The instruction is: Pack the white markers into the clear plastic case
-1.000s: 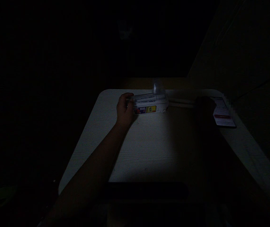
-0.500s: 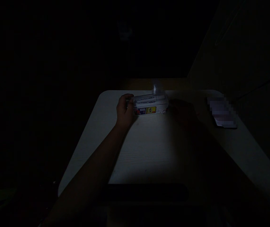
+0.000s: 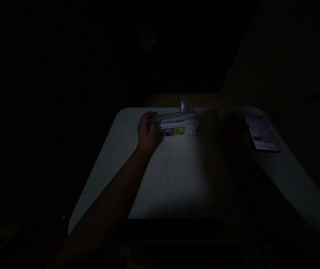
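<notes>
A clear plastic box (image 3: 189,121) lies at the far middle of the table, with long white sticks or tubes inside whose kind I cannot make out. On its front side is a label (image 3: 178,130) in yellow, blue and red. A clear flap (image 3: 184,105) stands up at its back right. My left hand (image 3: 146,130) is closed around the box's left end, thumb on the near side. My right hand (image 3: 233,129) is in deep shadow, right of the box and apart from it. A faint pale spot shows by its fingers, which are too dark to read.
A lit phone (image 3: 261,132), partly pixelated, lies at the table's right side, close to my right hand. The pale table (image 3: 160,179) has rounded far corners and a dark strip (image 3: 174,228) along its near edge. Everything around is almost black.
My right hand has moved away from the box's right end, to the right toward the phone. My left hand and the box have stayed nearly still.
</notes>
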Demonstrator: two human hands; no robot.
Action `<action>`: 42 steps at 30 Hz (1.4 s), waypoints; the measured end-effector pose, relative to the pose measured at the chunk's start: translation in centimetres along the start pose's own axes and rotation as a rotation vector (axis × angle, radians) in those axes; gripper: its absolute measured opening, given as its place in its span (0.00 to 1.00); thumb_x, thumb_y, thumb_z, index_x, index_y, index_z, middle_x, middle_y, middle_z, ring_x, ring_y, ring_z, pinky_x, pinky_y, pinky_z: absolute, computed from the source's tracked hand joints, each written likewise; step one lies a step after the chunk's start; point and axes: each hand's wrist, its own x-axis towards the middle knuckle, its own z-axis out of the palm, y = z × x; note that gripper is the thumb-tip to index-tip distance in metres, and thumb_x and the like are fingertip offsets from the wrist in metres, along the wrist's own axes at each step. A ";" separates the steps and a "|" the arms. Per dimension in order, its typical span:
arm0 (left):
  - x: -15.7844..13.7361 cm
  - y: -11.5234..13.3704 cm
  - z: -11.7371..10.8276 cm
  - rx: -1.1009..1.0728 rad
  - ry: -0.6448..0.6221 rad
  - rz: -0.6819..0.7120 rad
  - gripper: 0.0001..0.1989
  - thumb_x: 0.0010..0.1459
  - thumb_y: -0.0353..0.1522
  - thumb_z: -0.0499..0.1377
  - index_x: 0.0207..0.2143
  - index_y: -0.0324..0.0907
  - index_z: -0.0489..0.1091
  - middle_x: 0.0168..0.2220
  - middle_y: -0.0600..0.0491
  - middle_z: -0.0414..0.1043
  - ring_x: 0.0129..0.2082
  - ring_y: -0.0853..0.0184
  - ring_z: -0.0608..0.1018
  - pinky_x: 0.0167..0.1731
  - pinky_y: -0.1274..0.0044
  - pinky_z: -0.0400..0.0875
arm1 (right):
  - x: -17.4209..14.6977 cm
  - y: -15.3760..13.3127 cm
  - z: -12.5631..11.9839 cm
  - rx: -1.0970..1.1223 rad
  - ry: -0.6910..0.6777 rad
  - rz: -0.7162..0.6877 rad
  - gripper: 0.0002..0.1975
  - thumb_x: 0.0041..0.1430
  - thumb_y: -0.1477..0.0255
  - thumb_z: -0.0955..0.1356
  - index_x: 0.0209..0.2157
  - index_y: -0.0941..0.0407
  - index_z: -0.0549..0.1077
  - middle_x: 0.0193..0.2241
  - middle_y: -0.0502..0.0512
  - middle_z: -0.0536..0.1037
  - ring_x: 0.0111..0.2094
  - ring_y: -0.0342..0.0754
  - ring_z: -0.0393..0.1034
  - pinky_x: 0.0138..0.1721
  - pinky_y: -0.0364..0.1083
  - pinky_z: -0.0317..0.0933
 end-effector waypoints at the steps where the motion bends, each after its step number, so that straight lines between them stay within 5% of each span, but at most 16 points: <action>1: 0.0 0.1 0.0 0.002 -0.002 0.004 0.13 0.61 0.41 0.54 0.43 0.44 0.70 0.44 0.50 0.74 0.43 0.64 0.76 0.43 0.72 0.72 | 0.1 0.0 0.1 0.022 0.032 -0.002 0.26 0.61 0.79 0.57 0.60 0.65 0.66 0.62 0.73 0.61 0.66 0.64 0.53 0.65 0.69 0.45; 7: 0.0 0.2 0.0 0.008 -0.010 0.024 0.14 0.62 0.43 0.53 0.43 0.45 0.69 0.43 0.50 0.74 0.42 0.65 0.76 0.41 0.73 0.71 | -0.7 -2.3 2.0 0.210 0.102 -0.251 0.28 0.64 0.74 0.55 0.65 0.64 0.59 0.66 0.61 0.58 0.68 0.49 0.52 0.71 0.54 0.47; 10: 0.1 0.2 0.0 0.000 -0.001 0.029 0.14 0.61 0.43 0.54 0.42 0.44 0.70 0.43 0.50 0.74 0.42 0.65 0.76 0.41 0.73 0.71 | -1.6 -3.6 3.0 0.353 0.091 -0.460 0.27 0.65 0.69 0.55 0.61 0.62 0.65 0.61 0.60 0.65 0.63 0.49 0.61 0.68 0.52 0.55; 16: 0.2 0.1 0.1 0.001 0.015 0.048 0.16 0.61 0.46 0.54 0.42 0.44 0.70 0.41 0.51 0.75 0.41 0.64 0.76 0.40 0.73 0.71 | -1.9 -4.2 3.4 0.419 0.037 -0.566 0.28 0.67 0.61 0.53 0.58 0.62 0.68 0.55 0.66 0.71 0.57 0.53 0.67 0.61 0.54 0.63; 33: 0.1 0.0 0.0 0.006 -0.008 0.051 0.13 0.62 0.43 0.54 0.43 0.45 0.69 0.42 0.51 0.73 0.40 0.64 0.75 0.40 0.72 0.71 | -1.5 -3.8 3.1 0.611 0.004 -0.486 0.34 0.64 0.48 0.54 0.50 0.59 0.75 0.47 0.62 0.76 0.49 0.50 0.72 0.53 0.50 0.67; 42: 0.2 0.1 0.0 0.007 -0.011 0.045 0.14 0.62 0.44 0.54 0.42 0.45 0.69 0.42 0.51 0.73 0.40 0.64 0.75 0.40 0.72 0.71 | -1.7 -4.2 3.0 0.616 0.046 -0.446 0.25 0.64 0.60 0.58 0.48 0.60 0.76 0.44 0.62 0.77 0.45 0.48 0.73 0.50 0.48 0.68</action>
